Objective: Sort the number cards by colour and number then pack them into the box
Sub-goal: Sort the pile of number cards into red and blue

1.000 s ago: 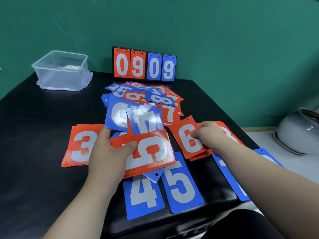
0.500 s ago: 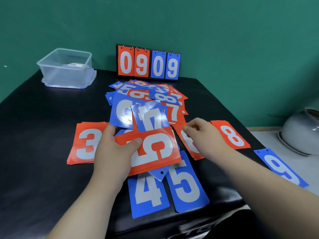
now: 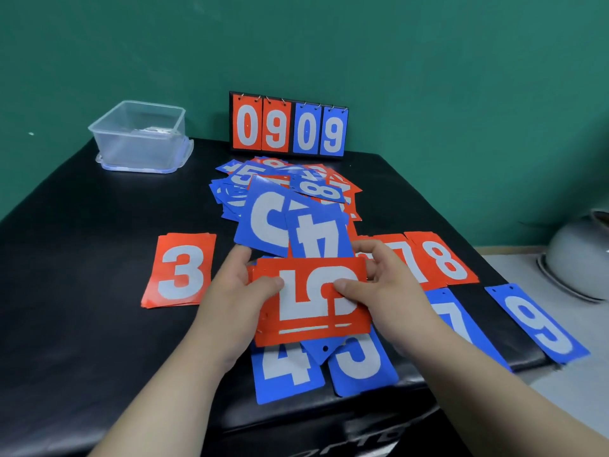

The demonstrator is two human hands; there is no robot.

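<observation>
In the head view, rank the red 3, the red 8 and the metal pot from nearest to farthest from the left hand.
1. Red 3: just left of the left hand.
2. Red 8: to the right, past the right hand.
3. Metal pot: at the far right edge of the view.

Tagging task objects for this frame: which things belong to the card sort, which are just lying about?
Job: red 5 stack in left hand and right hand, red 3 pile, red 8 pile, unsorted heap, clear box.
Lying about: 0909 scoreboard, grey pot.
</observation>
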